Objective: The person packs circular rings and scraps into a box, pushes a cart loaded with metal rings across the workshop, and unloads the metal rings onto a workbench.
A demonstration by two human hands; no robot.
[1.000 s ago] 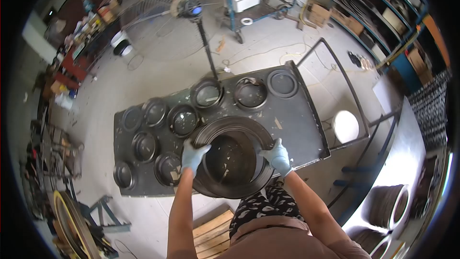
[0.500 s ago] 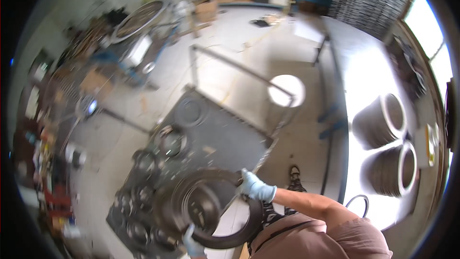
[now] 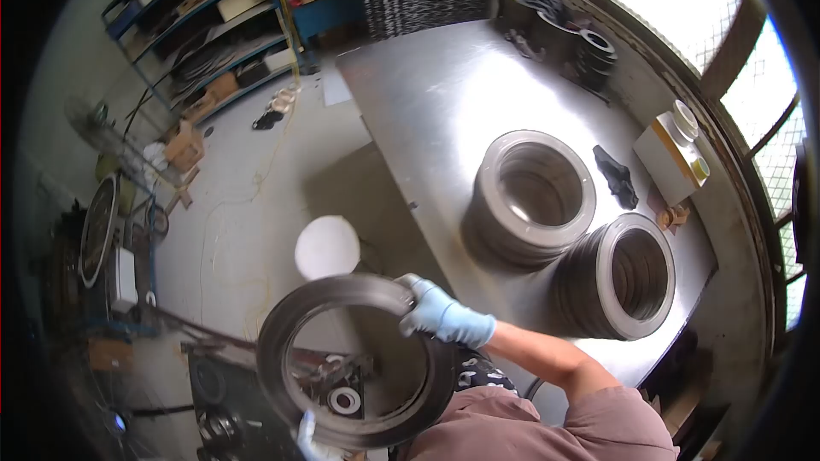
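In the head view, the dark ring (image 3: 272, 337) hangs between both gloved hands: the right hand (image 3: 434, 311) pinches its far-right rim, the left hand (image 3: 316, 444) clasps its near-left rim, beside the shiny metal surface (image 3: 410, 111).

At centre right, a metal table (image 3: 427, 128) carries two ring stacks (image 3: 490, 209) and a black item (image 3: 617, 177); lower left, a dark table (image 3: 245, 382) bears round pieces (image 3: 209, 377).

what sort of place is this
Probably a workshop or small factory: two stacks of rings stand on a metal-topped table, a blue-framed shelf holds boxes and other stock, and the gloved right hand grips a large dark ring.
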